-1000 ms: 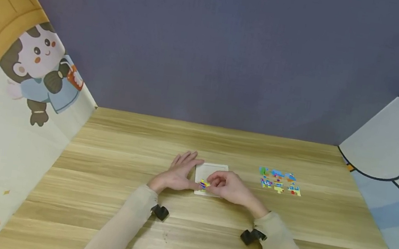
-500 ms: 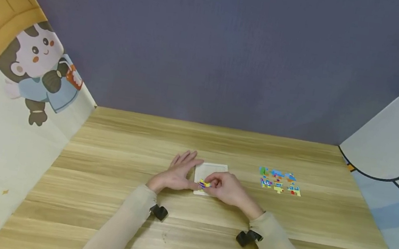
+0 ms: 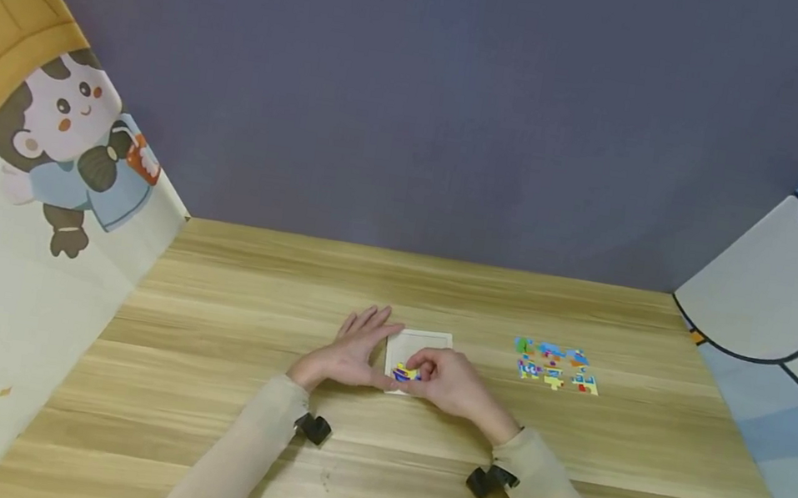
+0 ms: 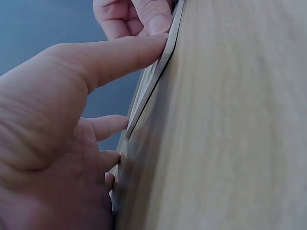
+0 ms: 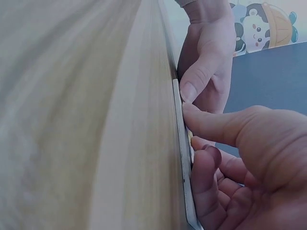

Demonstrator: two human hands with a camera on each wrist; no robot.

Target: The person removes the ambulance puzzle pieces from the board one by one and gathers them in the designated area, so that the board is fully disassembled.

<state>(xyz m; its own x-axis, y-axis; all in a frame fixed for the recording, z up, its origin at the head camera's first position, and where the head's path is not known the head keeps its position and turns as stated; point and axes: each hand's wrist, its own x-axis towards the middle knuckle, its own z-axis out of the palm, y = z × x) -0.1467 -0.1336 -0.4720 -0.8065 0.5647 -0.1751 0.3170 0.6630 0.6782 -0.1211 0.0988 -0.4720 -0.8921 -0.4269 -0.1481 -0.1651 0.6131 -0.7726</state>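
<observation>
A shallow white puzzle tray (image 3: 425,340) lies on the table between the hands. My left hand (image 3: 348,360) is spread along its left side, fingers straight, the thumb resting near the lower left corner and the index fingertip touching the edge. My right hand (image 3: 459,383) reaches in from the right with curled fingers. Its thumb and index finger pinch a yellow and blue jigsaw piece (image 3: 404,372) in the tray's lower left part. In the right wrist view, the tray's edge (image 5: 181,129) runs beside the right thumb; the fingers mostly hide the piece there.
Several colourful jigsaw pieces (image 3: 556,366) lie in rows on the wooden table (image 3: 272,291) to the right of the tray. A dark panel (image 3: 416,117) stands behind the table, and printed cartoon walls flank both sides.
My right hand has shifted slightly left, and the piece under its fingers now sits flatter in the lower left of the tray. My left hand stays at the tray's side.
</observation>
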